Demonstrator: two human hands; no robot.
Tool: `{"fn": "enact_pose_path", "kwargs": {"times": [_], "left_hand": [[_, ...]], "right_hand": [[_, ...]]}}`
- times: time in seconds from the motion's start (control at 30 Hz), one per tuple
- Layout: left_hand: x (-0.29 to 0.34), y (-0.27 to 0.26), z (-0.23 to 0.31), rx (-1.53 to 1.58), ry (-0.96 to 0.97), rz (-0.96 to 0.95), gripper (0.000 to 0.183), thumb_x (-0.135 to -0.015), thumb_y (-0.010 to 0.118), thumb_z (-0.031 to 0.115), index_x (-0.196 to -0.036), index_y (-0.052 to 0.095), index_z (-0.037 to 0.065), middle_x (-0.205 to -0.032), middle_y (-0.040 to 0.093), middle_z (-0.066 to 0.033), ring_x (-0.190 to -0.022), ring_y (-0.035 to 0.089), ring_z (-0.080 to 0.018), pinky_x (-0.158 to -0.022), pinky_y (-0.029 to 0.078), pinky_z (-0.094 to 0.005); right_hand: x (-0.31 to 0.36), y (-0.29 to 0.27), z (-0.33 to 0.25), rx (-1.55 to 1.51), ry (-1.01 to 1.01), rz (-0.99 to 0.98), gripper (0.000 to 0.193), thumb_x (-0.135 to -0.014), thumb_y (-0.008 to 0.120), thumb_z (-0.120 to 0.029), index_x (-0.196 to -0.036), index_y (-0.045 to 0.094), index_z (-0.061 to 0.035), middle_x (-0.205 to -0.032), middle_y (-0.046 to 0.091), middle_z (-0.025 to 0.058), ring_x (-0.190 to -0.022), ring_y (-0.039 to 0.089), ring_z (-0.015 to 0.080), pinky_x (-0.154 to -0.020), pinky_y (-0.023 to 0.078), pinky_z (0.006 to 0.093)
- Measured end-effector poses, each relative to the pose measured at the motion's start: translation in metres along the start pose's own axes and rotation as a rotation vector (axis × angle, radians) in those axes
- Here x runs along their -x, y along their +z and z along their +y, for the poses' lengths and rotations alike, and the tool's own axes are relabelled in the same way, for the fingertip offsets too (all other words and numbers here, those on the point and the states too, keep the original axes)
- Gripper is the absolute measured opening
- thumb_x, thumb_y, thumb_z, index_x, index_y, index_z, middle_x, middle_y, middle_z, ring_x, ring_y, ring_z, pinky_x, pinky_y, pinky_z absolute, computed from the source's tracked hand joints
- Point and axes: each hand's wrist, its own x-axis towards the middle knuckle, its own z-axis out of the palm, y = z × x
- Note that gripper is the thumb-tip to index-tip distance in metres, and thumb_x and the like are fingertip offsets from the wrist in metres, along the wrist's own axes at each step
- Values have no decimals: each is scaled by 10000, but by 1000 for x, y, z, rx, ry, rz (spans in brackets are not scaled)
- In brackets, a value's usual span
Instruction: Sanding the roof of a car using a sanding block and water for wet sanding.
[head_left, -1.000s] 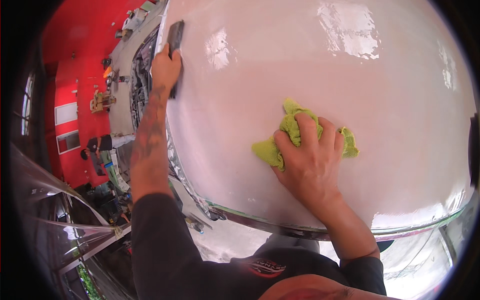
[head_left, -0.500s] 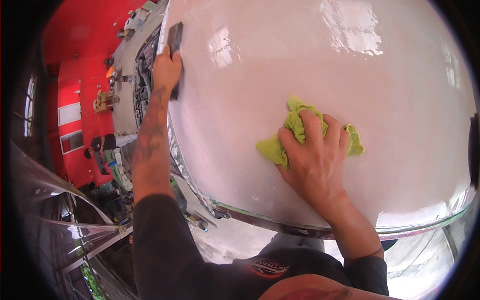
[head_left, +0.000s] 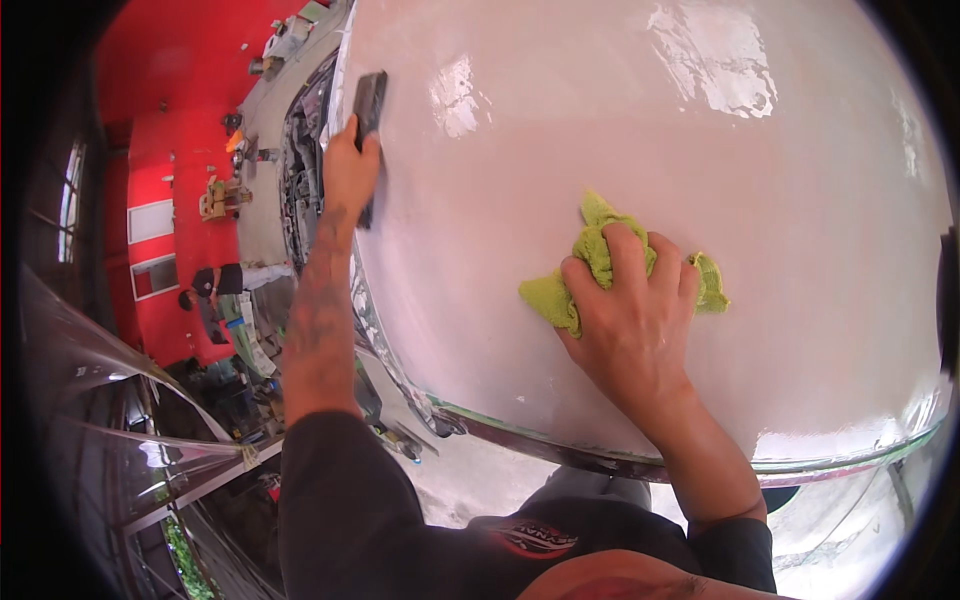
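A broad, wet, pale pinkish-grey car body panel (head_left: 520, 180) lies in front of me. At its left edge my left hand (head_left: 350, 178) is closed round a long black sanding block (head_left: 371, 98), which lies along the panel with its length pointing away from me. My right hand (head_left: 640, 320) presses a crumpled yellow-green cloth (head_left: 548, 297) onto the panel, right of the middle. Its fingers are bent over the cloth, and folds stick out on both sides. The underside of the block is hidden.
A dark trim edge (head_left: 560, 452) runs along the panel's near side, close to my body. Beyond the left edge is an open engine bay (head_left: 305, 150). Farther left, a person (head_left: 215, 285) is near a red wall (head_left: 150, 160). Clear plastic sheeting (head_left: 110, 370) hangs at lower left.
My left hand and the sanding block have slid a short way toward me along the panel's left edge. My right hand stays in place on the cloth. The view has shifted slightly.
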Motion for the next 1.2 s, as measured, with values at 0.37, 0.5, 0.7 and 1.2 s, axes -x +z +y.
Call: {"fn": "enact_pose_path", "kwargs": {"times": [0.37, 0.5, 0.7, 1.2], "left_hand": [[130, 13, 65, 221, 200, -23, 585, -875, 658, 191, -1392, 489, -26, -1215, 512, -275, -1127, 511, -403, -1007, 416, -460], [32, 9, 46, 45, 140, 28, 554, -891, 617, 260, -1357, 521, -24, -1165, 567, -310, -1093, 555, -427, -973, 446, -453], [-34, 29, 58, -67, 27, 119, 535, -889, 574, 298, -1316, 551, -24, -1065, 625, -303, -996, 597, -464, -898, 474, -501], [-67, 15, 89, 1, 47, 106, 548, -866, 584, 320, -1307, 579, -6, -1089, 663, -296, -1040, 642, -441, -929, 509, -445]], "right_hand": [[0, 0, 10, 16, 13, -25, 353, -611, 821, -217, -930, 678, -166, -1160, 526, 83, -1035, 498, 337, -747, 396, 461], [1, 0, 2, 4, -6, 6, 348, -620, 816, -223, -934, 678, -165, -1136, 529, 81, -1035, 501, 334, -743, 396, 463], [2, 0, 3, 5, -1, -25, 359, -617, 827, -241, -936, 678, -170, -1138, 523, 74, -1050, 504, 324, -756, 402, 470], [-1, 5, 1, -20, -10, 33, 284, -659, 796, -222, -919, 693, -169, -1138, 528, 61, -1055, 504, 319, -750, 395, 465]]}}
